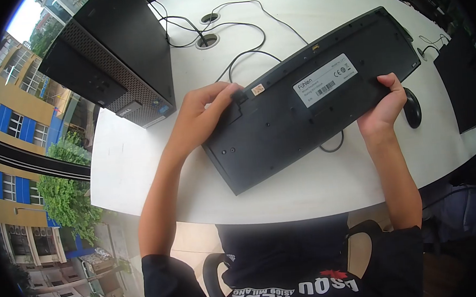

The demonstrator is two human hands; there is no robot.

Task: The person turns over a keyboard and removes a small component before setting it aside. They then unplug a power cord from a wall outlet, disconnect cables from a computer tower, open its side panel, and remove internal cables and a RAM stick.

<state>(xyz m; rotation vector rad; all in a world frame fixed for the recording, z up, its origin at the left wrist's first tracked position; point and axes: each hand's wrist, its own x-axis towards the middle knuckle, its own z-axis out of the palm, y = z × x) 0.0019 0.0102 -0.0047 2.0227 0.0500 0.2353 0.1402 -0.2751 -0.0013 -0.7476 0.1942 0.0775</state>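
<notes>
A black keyboard (281,140) is held up over the white table with its underside facing me, tilted so its right end is higher in view. A white Fuhlen label (326,80) is stuck on that underside. My left hand (205,113) grips the upper left edge, thumb on a small part by the corner that looks like a folding foot (239,97). My right hand (384,104) is closed on the lower right edge, thumb on the underside and the other fingers hidden behind it.
On the left of the white table (135,183) stands a black Dell computer tower (127,57). A black mouse (412,109) lies beyond my right hand. Black cables (260,28) run across the back past two cable holes (207,41). A dark panel (458,83) stands at right.
</notes>
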